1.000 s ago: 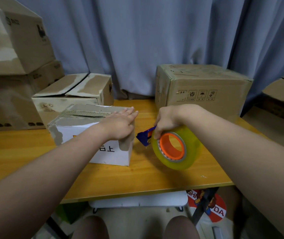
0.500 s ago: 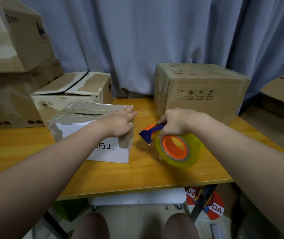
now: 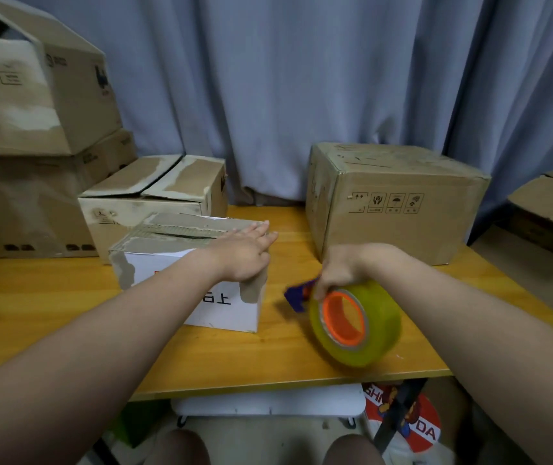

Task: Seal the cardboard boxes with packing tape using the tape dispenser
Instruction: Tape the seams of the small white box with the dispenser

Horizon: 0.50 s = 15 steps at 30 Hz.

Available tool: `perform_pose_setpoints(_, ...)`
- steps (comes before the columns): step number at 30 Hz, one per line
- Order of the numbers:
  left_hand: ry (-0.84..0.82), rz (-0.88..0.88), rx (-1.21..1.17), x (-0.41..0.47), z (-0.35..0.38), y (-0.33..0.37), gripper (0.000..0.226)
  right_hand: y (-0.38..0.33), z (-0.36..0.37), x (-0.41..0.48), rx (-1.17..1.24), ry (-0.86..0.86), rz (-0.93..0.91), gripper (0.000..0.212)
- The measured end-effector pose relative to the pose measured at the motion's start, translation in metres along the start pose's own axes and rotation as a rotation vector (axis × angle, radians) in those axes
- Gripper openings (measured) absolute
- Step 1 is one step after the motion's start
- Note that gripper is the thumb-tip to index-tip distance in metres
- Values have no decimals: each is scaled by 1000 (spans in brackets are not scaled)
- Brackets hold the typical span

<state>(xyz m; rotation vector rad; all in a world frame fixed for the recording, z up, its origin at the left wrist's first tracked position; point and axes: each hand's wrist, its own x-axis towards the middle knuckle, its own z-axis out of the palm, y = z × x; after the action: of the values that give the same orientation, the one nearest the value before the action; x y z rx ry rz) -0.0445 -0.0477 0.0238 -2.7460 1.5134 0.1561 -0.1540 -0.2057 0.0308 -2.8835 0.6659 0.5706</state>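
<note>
On the table [image 3: 50, 297], the left hand [image 3: 245, 255] stays flat on the box [image 3: 161, 245] while the right hand [image 3: 339, 273], gripping the dispenser [image 3: 352, 320], has drawn slightly back beside it, sealing seemingly not begun.

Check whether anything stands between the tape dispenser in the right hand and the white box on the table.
Nothing visible: only table separates the tape dispenser, gripped by the right hand, from the white box. The left hand lies flat on the box's top at that end.

Head-worn wide-angle view, facing forward and down, close over table [image 3: 67, 297]
</note>
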Motion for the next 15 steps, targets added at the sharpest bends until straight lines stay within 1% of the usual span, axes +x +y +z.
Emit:
perform_pose_setpoints(2,0,6,0,0,0,-1,55,12,14,0,-65,-69,36,44)
perform_pose_setpoints(3,6,10,0,0,1,-1,54,22,15,-2,-21,-47,36,45)
perform_pose_setpoints(4,10,13,-4,0,1,-2,54,33,14,-5,90,15,19,44)
perform_pose_setpoints(6,17,16,-14,1,3,-2,54,54,10,-10,439,154,-35,41)
perform_pose_setpoints(8,23,19,-15,2,4,-3,54,69,10,-11,848,200,-47,38)
perform_pose_setpoints(9,26,20,-14,2,4,-4,54,73,14,-7,997,202,-32,40)
perform_pose_setpoints(10,30,20,-12,2,4,-4,54,77,21,-2,1101,213,-12,46)
perform_pose_setpoints(12,39,16,-14,1,5,-5,53,80,43,14,1286,250,85,60)
perform_pose_setpoints(13,42,15,-15,1,6,-5,53,80,54,20,1391,252,138,59)
perform_pose_setpoints(15,43,14,-19,1,6,-4,53,75,74,28,1517,222,224,46)
